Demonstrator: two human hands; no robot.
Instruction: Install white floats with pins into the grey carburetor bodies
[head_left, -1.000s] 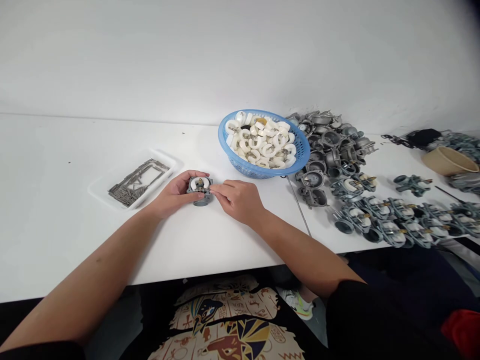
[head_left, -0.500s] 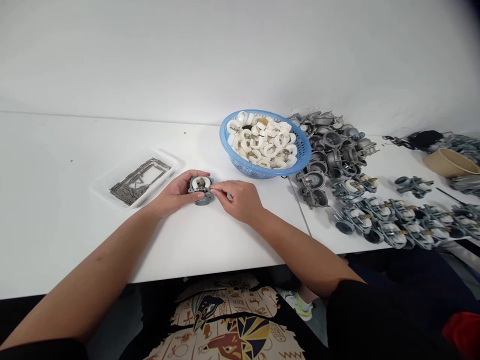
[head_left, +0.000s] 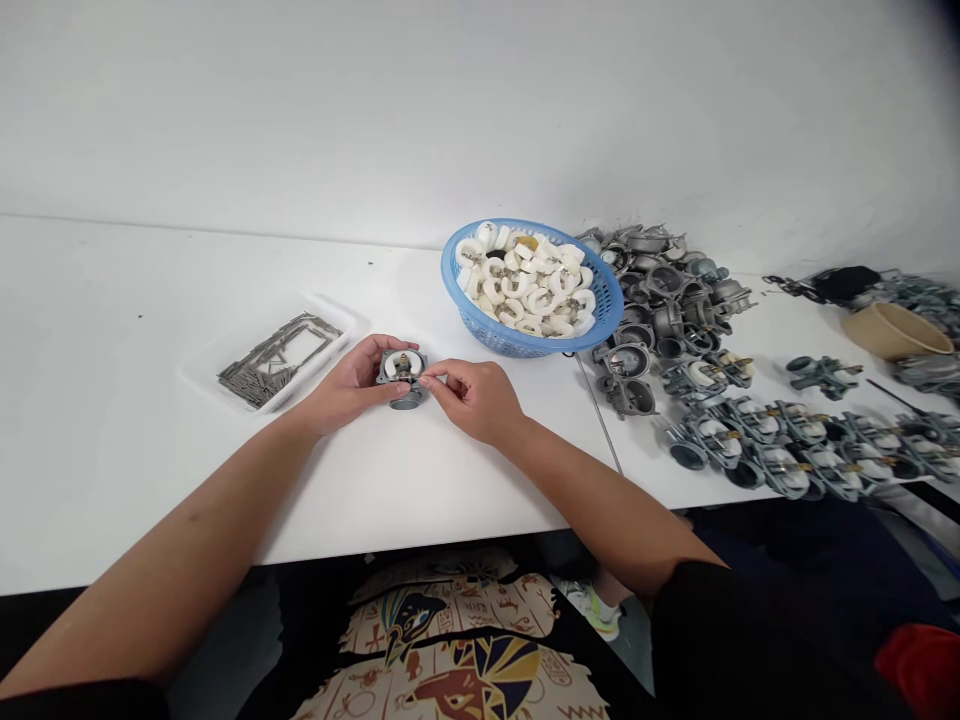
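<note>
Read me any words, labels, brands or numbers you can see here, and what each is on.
No text can be read.
The black shirt with the tan printed pattern shows picture signs like hieroglyphs, no legible words.
Any marks on the small grey metal part in the left hand are too small to tell.

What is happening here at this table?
A person sits at a white table. The left hand grips a grey metal part with a white piece in it, and the right hand has its fingers pinched at the part's right edge; whether they hold anything is unclear. A clear tray of thin pins lies to the left; a blue basket of white rings and heaps of grey parts lie to the right.
</note>
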